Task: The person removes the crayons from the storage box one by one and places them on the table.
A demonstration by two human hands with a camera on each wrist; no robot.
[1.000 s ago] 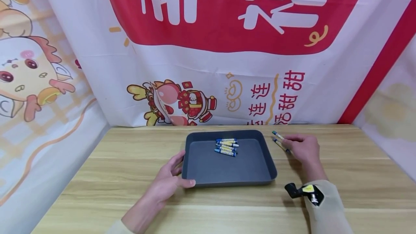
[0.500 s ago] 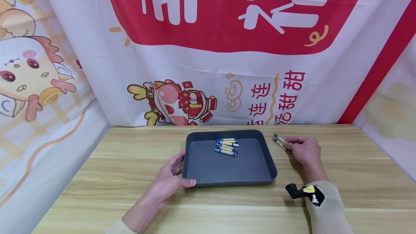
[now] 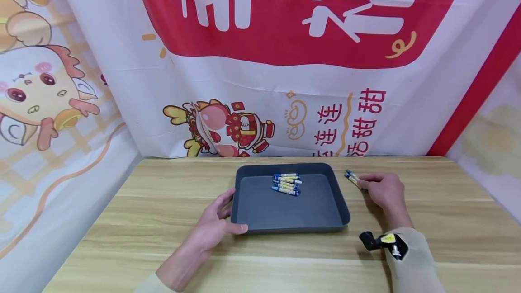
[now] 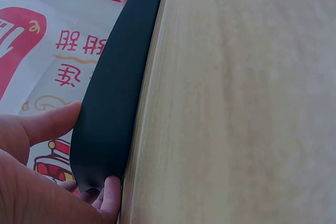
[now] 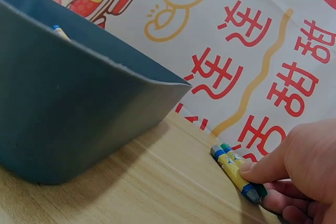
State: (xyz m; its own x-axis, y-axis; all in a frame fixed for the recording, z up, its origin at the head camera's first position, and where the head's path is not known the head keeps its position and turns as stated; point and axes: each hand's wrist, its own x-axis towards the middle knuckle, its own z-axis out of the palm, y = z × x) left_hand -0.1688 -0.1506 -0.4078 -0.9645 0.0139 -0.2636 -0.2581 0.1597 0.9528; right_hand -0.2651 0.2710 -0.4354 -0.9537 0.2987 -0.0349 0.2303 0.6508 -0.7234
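A dark grey baking tray [image 3: 291, 211] sits on the wooden table. Several crayons [image 3: 286, 191] in blue, yellow and white wrappers lie side by side in it, toward the far wall. My left hand [image 3: 213, 220] grips the tray's near left corner, thumb and fingers on its outer walls, as the left wrist view also shows. Right of the tray, my right hand [image 3: 382, 190] pinches two crayons [image 5: 231, 169] lying close together just over the table. One has a grey end, the other a green end. The thumb presses on them; the other fingers are partly hidden behind.
The wooden table [image 3: 163, 202] ends at the back against a white and red printed cloth [image 3: 252, 85]. Another printed cloth [image 3: 61, 171] hangs on the left. A black camera mount [image 3: 378, 241] sticks out from the right sleeve.
My right hand has brought the crayon it held down beside the one on the table, so the two now lie together at its fingers. The left hand keeps its grip on the tray.
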